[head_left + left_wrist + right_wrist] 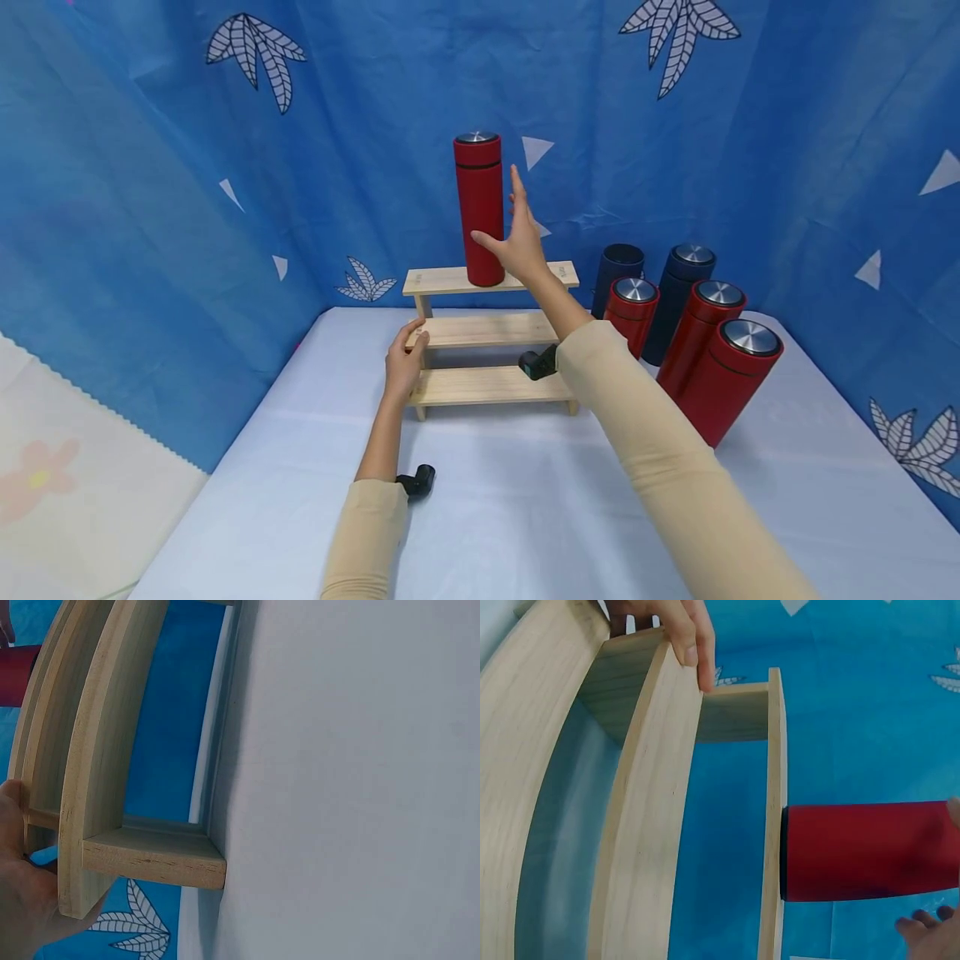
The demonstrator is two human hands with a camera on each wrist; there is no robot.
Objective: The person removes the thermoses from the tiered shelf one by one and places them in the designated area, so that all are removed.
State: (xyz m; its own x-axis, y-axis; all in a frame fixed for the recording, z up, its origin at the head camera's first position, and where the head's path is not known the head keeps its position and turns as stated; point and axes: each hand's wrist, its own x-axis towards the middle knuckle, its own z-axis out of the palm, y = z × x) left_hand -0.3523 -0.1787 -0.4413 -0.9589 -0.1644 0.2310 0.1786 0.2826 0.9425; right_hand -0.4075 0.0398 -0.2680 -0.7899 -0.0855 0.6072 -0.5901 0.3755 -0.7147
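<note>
A three-step wooden rack [491, 385] stands on the white-covered table. Upright on its top step is a red thermos bottle [478, 208] with a silver-topped lid. My right hand [525, 246] is beside the bottle's right side, its fingers spread and the thumb in front of the bottle. In the right wrist view the bottle's body [862, 851] meets the top board, and part of that hand shows at the edge. My left hand [403, 362] grips the left end of the middle step; its fingers [681, 634] lie over that board.
To the right of the rack several more bottles stand on the table: red ones, such as the nearest red bottle [727, 379], and dark blue ones, including a tall blue bottle [671, 304]. A blue patterned cloth [375, 167] hangs behind the table [487, 500].
</note>
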